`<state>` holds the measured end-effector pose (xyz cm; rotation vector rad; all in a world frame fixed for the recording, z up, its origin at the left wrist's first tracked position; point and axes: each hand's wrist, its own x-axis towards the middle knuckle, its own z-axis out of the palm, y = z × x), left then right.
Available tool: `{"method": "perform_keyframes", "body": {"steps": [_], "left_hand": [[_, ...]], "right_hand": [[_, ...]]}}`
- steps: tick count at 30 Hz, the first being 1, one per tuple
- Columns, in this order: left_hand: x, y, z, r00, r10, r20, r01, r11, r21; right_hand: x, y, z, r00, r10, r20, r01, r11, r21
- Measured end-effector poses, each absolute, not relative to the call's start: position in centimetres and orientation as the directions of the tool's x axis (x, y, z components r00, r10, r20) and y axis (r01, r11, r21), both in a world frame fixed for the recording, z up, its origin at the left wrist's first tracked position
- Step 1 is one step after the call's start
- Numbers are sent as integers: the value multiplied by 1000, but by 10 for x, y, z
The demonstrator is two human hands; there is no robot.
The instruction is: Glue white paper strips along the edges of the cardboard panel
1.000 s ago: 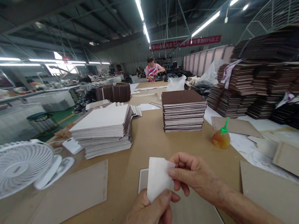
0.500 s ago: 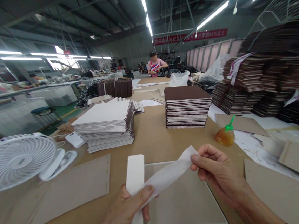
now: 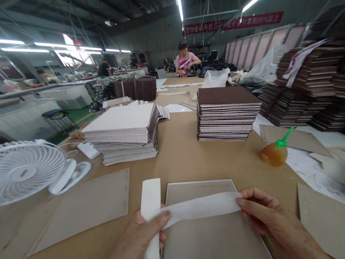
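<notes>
A thin, whitish, translucent strip (image 3: 202, 206) stretches level between my two hands, above a grey-beige panel (image 3: 213, 239) with pale edges on the table. My left hand (image 3: 150, 229) is closed around a stack of white strips (image 3: 150, 192) and pinches the near end of the single strip under its thumb. At the strip's other end, my right hand (image 3: 264, 212) pinches it between thumb and fingers, over the panel's right edge. Part of the panel is hidden by the strip and my hands.
Behind the panel stand a pile of white-topped panels (image 3: 119, 122) and a pile of dark brown ones (image 3: 227, 112). A white fan (image 3: 24, 172) is at left, an orange pouch with a green tie (image 3: 274, 154) at right. Across the table a person (image 3: 186, 61) works.
The single strip has gone from slanting upward to lying nearly level and taut. My right hand has moved lower and to the right. The view has shifted slightly.
</notes>
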<state>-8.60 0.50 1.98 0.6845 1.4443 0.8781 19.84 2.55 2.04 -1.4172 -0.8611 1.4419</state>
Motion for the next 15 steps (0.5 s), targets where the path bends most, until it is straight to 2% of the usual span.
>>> {"method": "perform_keyframes", "body": {"steps": [4,9,12,15], "left_hand": [[-83,14,20,-169,835,-524,-56,522,851],[-86,30,16,-102,851,-515,-37,514,857],[-88,38,13,-90,844,-529,-63,526,848],[-88,43,10,-95,861,-500,-3,502,865]], "right_hand": [[204,29,11,122,923,-365,-51,-362,-931],[206,43,12,174,930,-323,87,-341,-936],[207,50,13,180,927,-328,98,-349,-932],[209,55,9,154,919,-364,117,-383,-916]]}}
